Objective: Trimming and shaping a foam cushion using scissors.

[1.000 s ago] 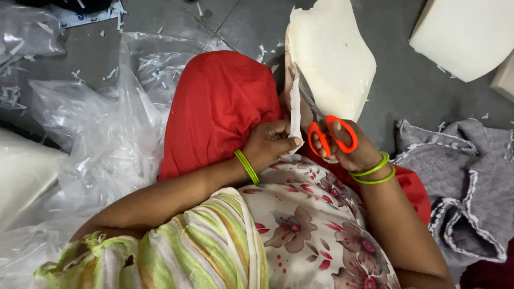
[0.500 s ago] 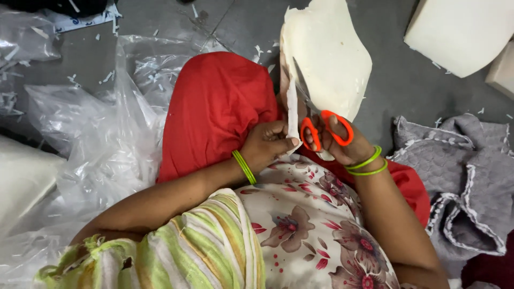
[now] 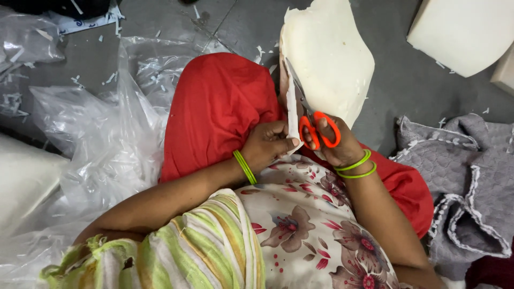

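Note:
My right hand (image 3: 338, 143) grips orange-handled scissors (image 3: 316, 124), whose blades run up into the left edge of a cream foam sheet (image 3: 334, 59). My left hand (image 3: 267, 145) pinches a thin strip of foam (image 3: 292, 115) that hangs from that cut edge. Both hands rest over my knee, which is covered in red cloth (image 3: 214, 112). Green bangles circle both wrists.
Crumpled clear plastic sheeting (image 3: 101, 144) lies on the left over the grey floor. A white foam block (image 3: 466, 32) sits at the upper right. Grey quilted fabric (image 3: 471, 176) is bunched at the right. Small foam scraps dot the floor.
The scissors and my right hand have shifted slightly left and up along the foam's edge. My left hand keeps hold of the strip.

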